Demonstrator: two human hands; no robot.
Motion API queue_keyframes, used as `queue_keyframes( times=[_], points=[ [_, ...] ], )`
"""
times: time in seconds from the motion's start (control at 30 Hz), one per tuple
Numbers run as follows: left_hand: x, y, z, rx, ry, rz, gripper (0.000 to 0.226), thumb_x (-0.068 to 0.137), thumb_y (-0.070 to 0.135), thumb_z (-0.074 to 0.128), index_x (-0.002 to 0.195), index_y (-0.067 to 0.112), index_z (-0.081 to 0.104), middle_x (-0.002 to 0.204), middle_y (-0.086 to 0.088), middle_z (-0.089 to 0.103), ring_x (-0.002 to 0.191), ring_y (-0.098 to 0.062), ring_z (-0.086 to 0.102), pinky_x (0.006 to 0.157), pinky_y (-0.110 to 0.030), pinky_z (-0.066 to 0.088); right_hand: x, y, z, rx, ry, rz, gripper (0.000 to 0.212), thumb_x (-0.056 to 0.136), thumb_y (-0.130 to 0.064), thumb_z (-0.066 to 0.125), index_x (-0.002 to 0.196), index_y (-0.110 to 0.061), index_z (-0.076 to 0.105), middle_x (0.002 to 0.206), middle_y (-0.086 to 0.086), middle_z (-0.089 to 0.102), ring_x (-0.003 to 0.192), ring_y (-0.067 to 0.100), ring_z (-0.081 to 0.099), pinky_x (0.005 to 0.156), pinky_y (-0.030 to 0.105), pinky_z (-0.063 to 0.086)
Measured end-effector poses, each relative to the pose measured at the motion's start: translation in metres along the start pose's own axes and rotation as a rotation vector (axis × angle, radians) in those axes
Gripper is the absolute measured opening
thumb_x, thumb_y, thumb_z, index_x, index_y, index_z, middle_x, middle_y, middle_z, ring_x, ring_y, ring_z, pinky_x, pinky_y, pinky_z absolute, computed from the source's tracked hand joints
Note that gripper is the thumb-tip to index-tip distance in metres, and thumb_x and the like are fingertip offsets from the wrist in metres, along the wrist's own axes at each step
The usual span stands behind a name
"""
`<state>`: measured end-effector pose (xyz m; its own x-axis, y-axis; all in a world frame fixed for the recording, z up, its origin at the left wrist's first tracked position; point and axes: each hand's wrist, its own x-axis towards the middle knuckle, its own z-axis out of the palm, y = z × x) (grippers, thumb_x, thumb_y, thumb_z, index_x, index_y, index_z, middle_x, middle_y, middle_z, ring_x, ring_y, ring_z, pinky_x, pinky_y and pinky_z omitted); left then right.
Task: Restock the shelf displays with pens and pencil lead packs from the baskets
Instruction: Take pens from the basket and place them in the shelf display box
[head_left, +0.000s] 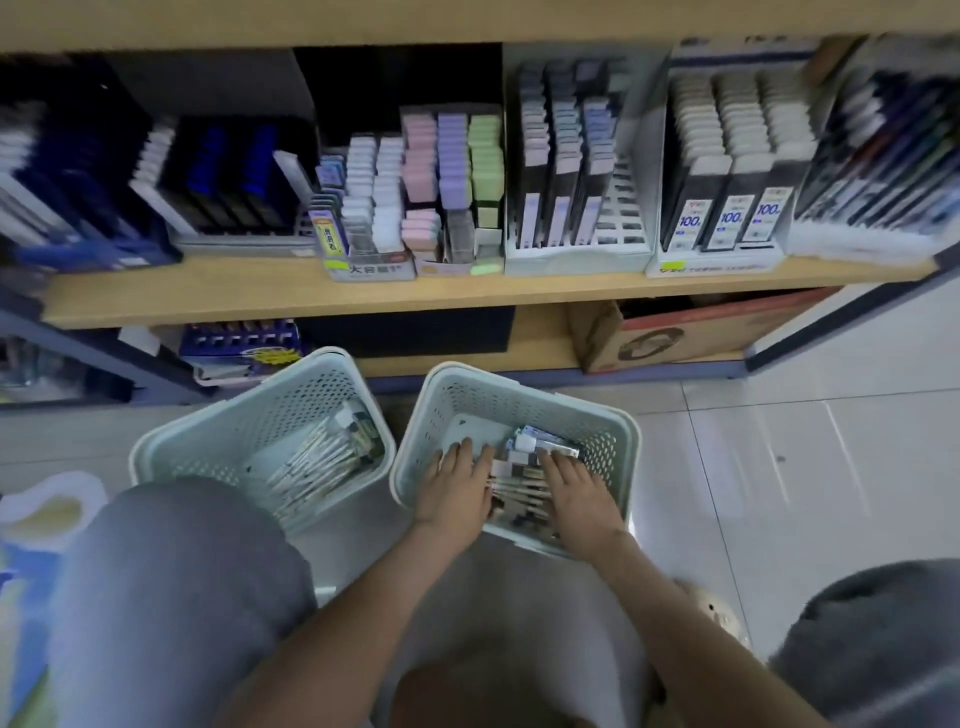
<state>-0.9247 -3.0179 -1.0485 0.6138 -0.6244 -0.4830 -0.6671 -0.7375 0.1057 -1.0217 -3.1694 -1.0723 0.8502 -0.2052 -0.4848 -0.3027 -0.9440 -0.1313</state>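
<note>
Pale-green plastic was seen in the right basket (519, 371), set below the shelf (311, 297); pens (519, 492) toward its near edge and lead packs (543, 442) behind were flanked by the left hand (454, 488) and right hand (575, 496), both flat, gripping nothing. One aligned bundle would best be gathered.

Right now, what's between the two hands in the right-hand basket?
Head view: a loose pile of packs and pens lies between the left hand and right hand, inside the basket.
</note>
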Motion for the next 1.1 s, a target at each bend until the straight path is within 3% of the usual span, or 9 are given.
queue_keyframes(
  times=[0.13,0.27,0.53,0.7,0.93,1.1],
  points=[
    [-0.021,0.002,-0.013,-0.031,0.073,-0.007,0.057,0.101,0.032,0.032,0.152,0.017,0.01,0.158,-0.012,0.013,0.144,-0.027,0.015,0.118,-0.038,0.007,-0.015,-0.009,-0.017,-0.051,0.012,-0.002,0.077,0.096,-0.029,0.046,0.151,-0.012,-0.004,0.157,0.005,0.012,0.143,0.023,0.017,0.115,0.039,0.019],
    [-0.045,0.002,-0.024,-0.021,0.175,0.018,0.059,0.099,0.031,0.038,0.151,0.017,0.014,0.156,-0.011,0.018,0.143,-0.025,0.02,0.117,-0.037,0.011,-0.032,-0.023,-0.025,-0.092,0.148,-0.006,0.069,0.096,-0.019,0.045,0.151,-0.013,0.004,0.152,0.006,0.026,0.136,0.024,0.03,0.108,0.036,0.03],
    [-0.089,0.008,-0.036,0.034,0.29,0.058,0.061,0.098,0.032,0.041,0.151,0.015,0.016,0.152,-0.011,0.026,0.139,-0.026,0.026,0.116,-0.038,0.013,-0.07,-0.037,-0.031,-0.045,0.281,-0.006,0.067,0.093,-0.015,0.05,0.149,-0.013,0.014,0.144,0.006,0.036,0.127,0.024,0.039,0.102,0.035,0.037],
    [-0.074,0.01,-0.038,0.019,0.303,0.038,0.06,0.098,0.031,0.041,0.151,0.016,0.015,0.153,-0.01,0.026,0.14,-0.025,0.025,0.117,-0.038,0.014,-0.062,-0.018,-0.021,-0.047,0.205,-0.041,0.071,0.093,-0.01,0.048,0.151,-0.013,0.008,0.147,0.007,0.031,0.129,0.026,0.035,0.104,0.035,0.034],
    [-0.033,-0.008,0.001,-0.044,0.106,-0.009,0.058,0.101,0.039,0.033,0.151,0.017,0.014,0.157,-0.009,0.019,0.144,-0.024,0.02,0.117,-0.04,0.011,-0.016,0.006,0.014,0.04,0.0,0.003,0.066,0.095,-0.008,0.044,0.151,-0.013,0.009,0.147,0.011,0.033,0.128,0.031,0.035,0.104,0.04,0.033],
    [0.001,-0.02,0.017,-0.061,0.073,0.025,0.054,0.102,0.035,0.03,0.151,0.018,0.017,0.157,-0.007,0.022,0.144,-0.022,0.02,0.118,-0.04,0.009,0.021,0.014,0.037,-0.028,-0.11,0.001,0.067,0.097,-0.012,0.044,0.151,-0.014,0.005,0.156,0.007,0.019,0.14,0.028,0.024,0.112,0.04,0.028]
  ],
)
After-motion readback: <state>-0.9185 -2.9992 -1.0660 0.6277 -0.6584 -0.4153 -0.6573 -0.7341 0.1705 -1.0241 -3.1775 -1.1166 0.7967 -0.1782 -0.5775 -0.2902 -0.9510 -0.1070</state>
